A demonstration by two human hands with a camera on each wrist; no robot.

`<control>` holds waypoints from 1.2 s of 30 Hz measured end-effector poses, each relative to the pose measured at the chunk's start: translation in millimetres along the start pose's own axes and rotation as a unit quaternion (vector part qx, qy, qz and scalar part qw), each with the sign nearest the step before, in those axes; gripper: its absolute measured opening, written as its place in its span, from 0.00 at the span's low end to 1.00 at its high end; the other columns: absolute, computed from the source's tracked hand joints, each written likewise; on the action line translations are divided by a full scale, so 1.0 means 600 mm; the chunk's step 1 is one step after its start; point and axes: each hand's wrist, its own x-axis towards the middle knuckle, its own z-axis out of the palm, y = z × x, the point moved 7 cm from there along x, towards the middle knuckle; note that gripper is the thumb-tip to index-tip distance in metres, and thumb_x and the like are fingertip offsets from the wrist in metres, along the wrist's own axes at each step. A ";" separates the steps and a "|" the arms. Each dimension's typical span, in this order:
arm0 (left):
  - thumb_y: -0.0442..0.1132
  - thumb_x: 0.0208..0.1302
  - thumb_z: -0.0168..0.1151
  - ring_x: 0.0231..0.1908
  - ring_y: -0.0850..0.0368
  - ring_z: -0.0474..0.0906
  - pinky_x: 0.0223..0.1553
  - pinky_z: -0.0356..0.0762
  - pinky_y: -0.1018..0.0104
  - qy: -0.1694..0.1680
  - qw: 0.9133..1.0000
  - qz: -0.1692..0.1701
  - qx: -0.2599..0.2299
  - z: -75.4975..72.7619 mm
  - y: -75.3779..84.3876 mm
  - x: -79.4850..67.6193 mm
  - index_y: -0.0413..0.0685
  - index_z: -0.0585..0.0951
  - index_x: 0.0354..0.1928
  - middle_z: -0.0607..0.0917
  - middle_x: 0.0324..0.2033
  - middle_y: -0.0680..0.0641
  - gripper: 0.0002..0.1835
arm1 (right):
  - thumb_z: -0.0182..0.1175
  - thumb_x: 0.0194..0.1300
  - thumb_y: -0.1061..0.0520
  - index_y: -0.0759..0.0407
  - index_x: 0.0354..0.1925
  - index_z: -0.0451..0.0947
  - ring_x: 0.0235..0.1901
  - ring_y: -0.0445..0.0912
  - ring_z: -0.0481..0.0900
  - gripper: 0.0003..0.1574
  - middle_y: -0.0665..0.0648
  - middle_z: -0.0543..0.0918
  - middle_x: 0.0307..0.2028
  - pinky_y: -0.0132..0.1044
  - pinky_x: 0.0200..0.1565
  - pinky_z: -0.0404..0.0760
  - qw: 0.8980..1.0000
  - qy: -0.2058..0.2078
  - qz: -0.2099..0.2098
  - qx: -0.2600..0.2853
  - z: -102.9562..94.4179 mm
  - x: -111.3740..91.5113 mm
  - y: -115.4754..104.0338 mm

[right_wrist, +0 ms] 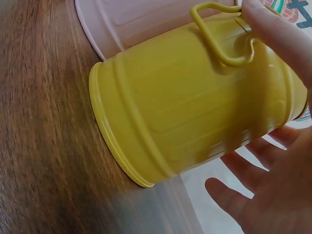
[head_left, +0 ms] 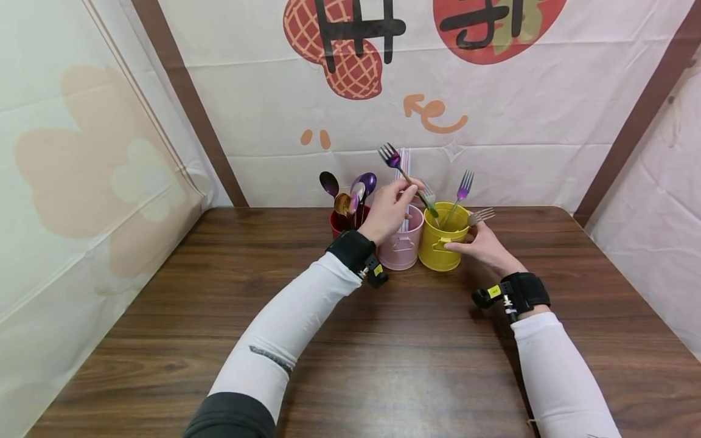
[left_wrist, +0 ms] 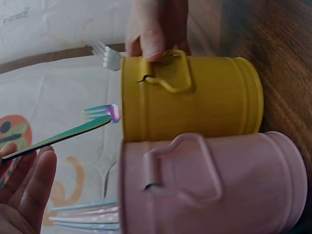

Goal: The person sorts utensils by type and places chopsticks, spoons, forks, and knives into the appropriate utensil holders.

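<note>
My left hand (head_left: pixel 390 210) pinches a fork (head_left: pixel 391 157) partway along its handle, purple tines up and to the left. Its greenish handle end hangs close over the mouth of a yellow bucket (head_left: pixel 440 256). My right hand (head_left: pixel 489 248) grips that bucket's right side, thumb near the wire handle at the front and the other fingers round the far side. Inside the yellow bucket stand a purple fork (head_left: pixel 464 185) and silver-tined forks, one silver fork (head_left: pixel 482 215) leaning right over the rim. In the left wrist view the held fork's handle (left_wrist: pixel 68 135) overlaps the purple fork's tines.
A pink bucket (head_left: pixel 399 254) with striped straws (head_left: pixel 405 159) stands against the yellow one's left side. Behind my left wrist, a red bucket (head_left: pixel 337 224) holds several spoons (head_left: pixel 329 183). A printed cloth (head_left: pixel 252 115) hangs behind the wooden table (head_left: pixel 394 371).
</note>
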 end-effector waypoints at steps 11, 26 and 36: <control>0.40 0.72 0.56 0.38 0.58 0.79 0.38 0.76 0.73 -0.013 0.992 -0.044 0.118 0.043 -0.022 0.012 0.47 0.83 0.46 0.86 0.38 0.48 0.09 | 0.65 0.62 0.65 0.61 0.75 0.44 0.62 0.61 0.66 0.54 0.71 0.62 0.67 0.38 0.58 0.70 0.999 -0.007 -0.009 -0.034 -0.001 0.001 0.000; 0.47 0.69 0.60 0.29 0.60 0.74 0.29 0.70 0.70 -0.057 0.960 -0.075 0.264 0.069 -0.038 0.016 0.52 0.88 0.39 0.82 0.26 0.56 0.11 | 0.65 0.62 0.64 0.60 0.75 0.46 0.61 0.62 0.67 0.52 0.70 0.64 0.65 0.29 0.51 0.73 1.000 -0.004 -0.010 -0.014 0.004 0.000 -0.004; 0.50 0.69 0.58 0.29 0.61 0.73 0.25 0.70 0.69 -0.033 0.928 -0.030 0.370 0.071 -0.026 0.023 0.55 0.89 0.35 0.82 0.26 0.56 0.13 | 0.65 0.63 0.63 0.60 0.75 0.45 0.63 0.61 0.65 0.53 0.69 0.62 0.66 0.42 0.58 0.70 1.000 -0.003 0.000 -0.028 0.003 0.000 -0.002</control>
